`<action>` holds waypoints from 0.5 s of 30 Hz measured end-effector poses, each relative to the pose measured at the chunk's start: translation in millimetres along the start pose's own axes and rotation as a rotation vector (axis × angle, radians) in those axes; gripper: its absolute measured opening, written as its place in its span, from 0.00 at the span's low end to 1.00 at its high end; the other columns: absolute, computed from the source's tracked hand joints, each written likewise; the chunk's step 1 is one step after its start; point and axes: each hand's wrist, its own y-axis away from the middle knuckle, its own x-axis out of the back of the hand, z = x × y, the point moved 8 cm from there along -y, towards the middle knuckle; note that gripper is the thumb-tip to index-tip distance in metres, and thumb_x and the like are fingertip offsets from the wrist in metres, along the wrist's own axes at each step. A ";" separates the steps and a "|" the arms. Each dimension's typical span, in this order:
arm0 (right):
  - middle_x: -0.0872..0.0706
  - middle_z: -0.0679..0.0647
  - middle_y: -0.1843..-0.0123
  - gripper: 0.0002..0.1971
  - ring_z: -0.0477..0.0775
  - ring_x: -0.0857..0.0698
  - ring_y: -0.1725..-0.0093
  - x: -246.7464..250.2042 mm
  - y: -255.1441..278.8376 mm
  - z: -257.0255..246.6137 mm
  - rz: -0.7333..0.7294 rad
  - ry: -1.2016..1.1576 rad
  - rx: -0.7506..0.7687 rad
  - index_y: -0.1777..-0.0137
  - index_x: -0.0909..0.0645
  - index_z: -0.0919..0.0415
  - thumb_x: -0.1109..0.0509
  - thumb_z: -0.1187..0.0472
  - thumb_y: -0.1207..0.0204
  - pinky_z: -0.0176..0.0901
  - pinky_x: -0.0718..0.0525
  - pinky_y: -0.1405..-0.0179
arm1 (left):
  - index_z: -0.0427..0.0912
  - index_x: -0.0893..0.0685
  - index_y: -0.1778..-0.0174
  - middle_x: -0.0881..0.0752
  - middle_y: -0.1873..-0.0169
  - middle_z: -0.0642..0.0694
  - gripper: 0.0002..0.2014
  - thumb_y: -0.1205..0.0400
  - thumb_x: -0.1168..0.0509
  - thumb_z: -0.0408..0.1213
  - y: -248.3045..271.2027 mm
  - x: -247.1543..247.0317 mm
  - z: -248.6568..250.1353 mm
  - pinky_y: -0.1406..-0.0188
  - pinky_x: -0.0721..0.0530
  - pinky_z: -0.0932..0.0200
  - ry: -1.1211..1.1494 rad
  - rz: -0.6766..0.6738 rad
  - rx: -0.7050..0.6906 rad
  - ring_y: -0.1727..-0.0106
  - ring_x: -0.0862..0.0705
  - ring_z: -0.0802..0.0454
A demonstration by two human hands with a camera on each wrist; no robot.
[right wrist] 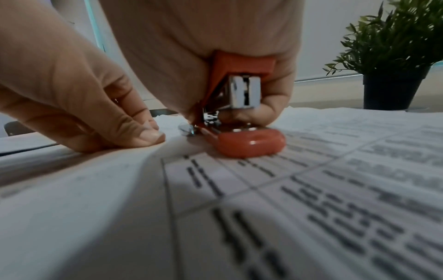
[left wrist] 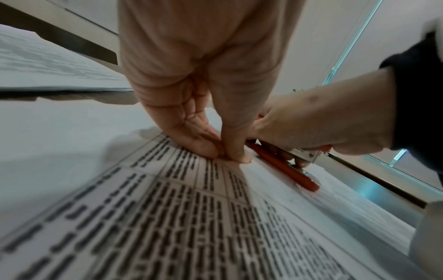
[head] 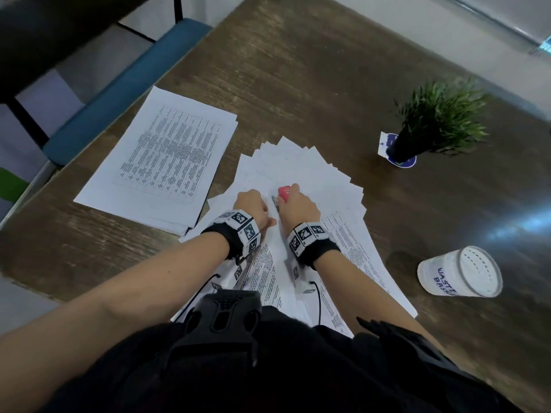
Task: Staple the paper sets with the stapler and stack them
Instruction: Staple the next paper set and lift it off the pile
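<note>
- The right hand point(head: 299, 205) is wrapped around the red stapler point(right wrist: 242, 117), with fingers on top and the thumb by its side, so it can squeeze down.
- The stapler sits on the paper set point(right wrist: 275, 199) in the middle of the table, close to the person. Its flat red base lies on the top printed page (I cannot tell if any sheets are tucked between its two halves).
- The left hand point(head: 252, 207) is just left of the stapler. Its fingertips point(left wrist: 236, 156) are bent and push down on the paper, and I think this is to stop the sheets from sliding. They look pressed together at the tips, but I cannot tell if they pinch a sheet.
- The stapler is hard, shiny plastic with a rounded end. It has a silver metal part inside and a little spring.
- The paper is thin, white and bendy. It has black words in boxes, and it lifts in a soft bump near the left hand.
- More white sheets point(head: 304, 171) are spread like a fan under the hands.
- A flat pile of printed pages point(head: 161, 162) lies to the far left, maybe the stack for finished sets.
- The wooden table point(head: 313, 84) is dark brown with streaks.
- A spiky green plant in a black pot point(head: 432, 123) stands far right.
- A white cup point(head: 460, 272) lies tipped on its side, near right.
</note>
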 end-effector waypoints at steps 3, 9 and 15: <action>0.15 0.60 0.41 0.19 0.67 0.16 0.45 3.0 -3.0 -2.7 0.005 0.013 0.020 0.36 0.30 0.61 0.43 0.46 0.15 0.50 0.28 0.57 | 0.38 0.11 0.54 0.10 0.54 0.41 0.19 0.35 0.16 0.42 -2.0 -1.4 -3.9 0.56 0.17 0.59 0.027 0.007 0.004 0.52 0.12 0.45; 0.15 0.58 0.44 0.18 0.65 0.16 0.47 9.5 -0.9 -3.5 -0.012 0.006 0.056 0.39 0.29 0.59 0.42 0.44 0.16 0.49 0.26 0.57 | 0.44 0.16 0.59 0.10 0.57 0.43 0.18 0.36 0.15 0.42 -2.6 -2.3 -6.3 0.59 0.20 0.62 0.045 -0.008 0.000 0.54 0.12 0.49; 0.15 0.60 0.44 0.22 0.65 0.17 0.47 26.5 12.7 17.6 0.045 -0.222 -0.007 0.37 0.29 0.60 0.45 0.41 0.15 0.51 0.25 0.54 | 0.44 0.19 0.60 0.09 0.56 0.43 0.17 0.34 0.16 0.43 -3.8 -1.7 -3.0 0.54 0.19 0.61 -0.002 -0.026 -0.042 0.50 0.12 0.49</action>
